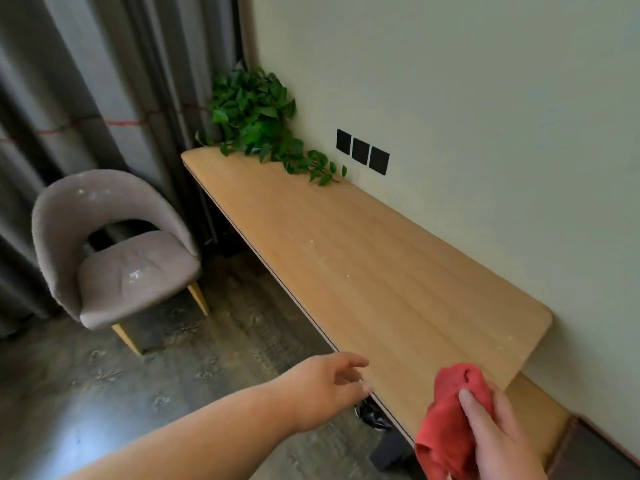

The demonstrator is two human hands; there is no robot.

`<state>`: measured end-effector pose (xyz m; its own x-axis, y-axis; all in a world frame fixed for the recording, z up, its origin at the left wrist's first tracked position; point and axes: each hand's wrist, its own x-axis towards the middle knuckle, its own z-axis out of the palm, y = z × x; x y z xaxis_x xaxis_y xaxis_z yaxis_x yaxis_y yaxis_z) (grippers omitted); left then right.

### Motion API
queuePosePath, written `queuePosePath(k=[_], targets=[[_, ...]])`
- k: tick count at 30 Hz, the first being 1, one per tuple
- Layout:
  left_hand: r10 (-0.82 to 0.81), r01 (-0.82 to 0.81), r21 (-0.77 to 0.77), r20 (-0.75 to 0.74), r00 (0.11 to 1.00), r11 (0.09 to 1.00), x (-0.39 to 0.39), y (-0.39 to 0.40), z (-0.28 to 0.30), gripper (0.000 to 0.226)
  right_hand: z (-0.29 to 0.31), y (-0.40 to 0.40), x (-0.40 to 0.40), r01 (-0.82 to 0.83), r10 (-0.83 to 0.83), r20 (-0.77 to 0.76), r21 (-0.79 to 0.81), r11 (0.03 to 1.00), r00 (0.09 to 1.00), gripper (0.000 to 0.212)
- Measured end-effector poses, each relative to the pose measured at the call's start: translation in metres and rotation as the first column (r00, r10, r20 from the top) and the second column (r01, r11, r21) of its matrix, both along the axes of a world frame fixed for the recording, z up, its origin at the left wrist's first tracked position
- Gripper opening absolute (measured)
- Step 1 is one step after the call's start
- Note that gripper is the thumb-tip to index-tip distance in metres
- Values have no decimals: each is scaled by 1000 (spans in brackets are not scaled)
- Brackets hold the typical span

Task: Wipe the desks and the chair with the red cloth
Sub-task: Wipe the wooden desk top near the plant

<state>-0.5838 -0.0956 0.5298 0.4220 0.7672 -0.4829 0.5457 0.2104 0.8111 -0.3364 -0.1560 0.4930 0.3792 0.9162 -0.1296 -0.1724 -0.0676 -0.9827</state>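
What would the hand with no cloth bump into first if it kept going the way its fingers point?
Probably the desk. The left hand is open, its fingers pointing at the desk's near front edge, with the fingertips almost there. Whether they already touch it is hard to tell from this single view.

The red cloth (450, 420) is bunched and crumpled, lying over the near edge of the light wooden desk (346, 258), a long top set against the wall with pale specks on it. The grey upholstered chair (117, 251), with light wooden legs and whitish marks on its seat, stands apart from the desk.
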Motion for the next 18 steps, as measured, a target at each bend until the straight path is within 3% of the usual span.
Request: queuePosePath(k=[3, 6, 9, 13, 16, 17, 18], targets=[[-48, 47, 10, 196, 979, 999, 2, 5, 24, 69, 30, 24, -61, -196, 199, 42, -69, 978, 979, 23], [-10, -8, 84, 210, 978, 996, -8, 21, 32, 47, 34, 56, -108, -229, 219, -107, -94, 969, 970, 30], [82, -102, 110, 172, 982, 989, -33, 54, 33, 51, 31, 90, -135, -291, 277, -148, -83, 953, 949, 33], [53, -64, 86, 120, 991, 994, -68, 117, 33, 55, 15, 148, -137, -379, 382, 3, -110, 919, 924, 76], [11, -15, 61, 69, 998, 998, -87, 174, 32, 54, 8, 204, -133, -517, 527, 52, -140, 845, 848, 108], [18, -21, 49, 53, 998, 999, -93, 193, 31, 53, 6, 223, -134, -535, 547, 46, -150, 831, 836, 102], [27, -28, 40, 34, 999, 999, -98, 210, 29, 51, 6, 241, -135, -539, 552, 56, -157, 828, 832, 83]])
